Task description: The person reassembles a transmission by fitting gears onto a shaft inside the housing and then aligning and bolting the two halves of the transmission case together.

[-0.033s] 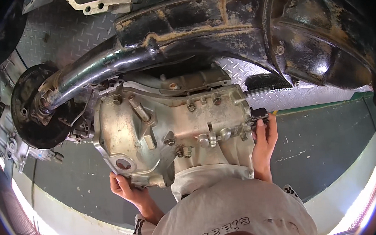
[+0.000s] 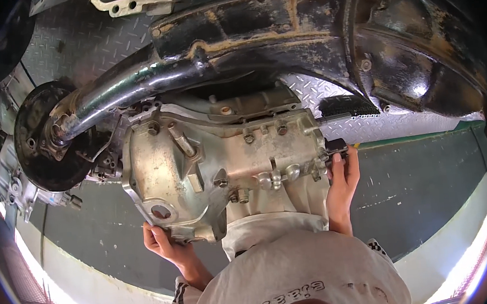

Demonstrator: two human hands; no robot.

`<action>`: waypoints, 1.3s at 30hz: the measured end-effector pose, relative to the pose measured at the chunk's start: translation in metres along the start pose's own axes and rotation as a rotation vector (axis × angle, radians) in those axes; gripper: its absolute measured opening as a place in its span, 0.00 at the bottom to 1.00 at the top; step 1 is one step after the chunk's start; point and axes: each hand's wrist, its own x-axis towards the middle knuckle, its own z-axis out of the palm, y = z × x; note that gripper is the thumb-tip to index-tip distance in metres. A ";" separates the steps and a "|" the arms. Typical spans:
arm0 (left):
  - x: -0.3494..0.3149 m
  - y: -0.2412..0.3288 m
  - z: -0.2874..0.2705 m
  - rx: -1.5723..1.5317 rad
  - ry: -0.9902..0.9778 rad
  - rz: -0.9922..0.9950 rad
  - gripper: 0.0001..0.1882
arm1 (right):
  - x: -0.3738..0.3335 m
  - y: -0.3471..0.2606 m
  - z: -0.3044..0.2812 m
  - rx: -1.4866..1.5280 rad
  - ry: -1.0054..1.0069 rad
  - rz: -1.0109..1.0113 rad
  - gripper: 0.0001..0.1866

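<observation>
A metal gearbox housing [image 2: 249,157] lies across in front of me, its wide bell end to the left and its narrow end to the right. My left hand [image 2: 168,246] is closed on the lower rim of the bell end, just under a round hole; some fingers are hidden behind the casing. At the narrow end, my right hand [image 2: 340,181] grips the housing beside a small black fitting [image 2: 335,146]. The thumb shows there, while the other fingers are partly out of sight. Bolts and a slanted metal pin [image 2: 181,140] stand out from the casing.
Beyond the gearbox stretches a large black, rust-streaked axle casing [image 2: 263,33], with a dark round plate [image 2: 48,136] at its left end. More metal parts [image 2: 16,175] crowd the far left. Patterned metal plate [image 2: 97,40] lies beneath, and dark green floor [image 2: 417,178] is nearer me.
</observation>
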 end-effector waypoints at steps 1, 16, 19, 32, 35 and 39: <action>0.000 0.004 0.007 0.010 0.015 0.004 0.19 | 0.002 0.000 0.002 -0.004 0.010 0.014 0.14; -0.001 0.014 0.030 0.042 0.176 0.060 0.21 | 0.015 0.029 0.007 0.035 0.082 0.073 0.19; 0.002 0.009 0.025 0.051 0.183 0.067 0.20 | 0.010 0.030 0.007 0.003 0.030 0.041 0.20; 0.013 -0.007 0.034 0.291 0.239 0.270 0.19 | 0.021 0.047 0.009 0.046 -0.066 -0.143 0.19; 0.017 -0.004 0.044 0.262 0.248 0.298 0.08 | 0.019 0.030 0.000 -0.059 -0.161 -0.213 0.23; -0.012 -0.030 0.022 0.217 0.330 0.493 0.17 | -0.018 0.006 -0.025 -0.626 0.072 -0.529 0.32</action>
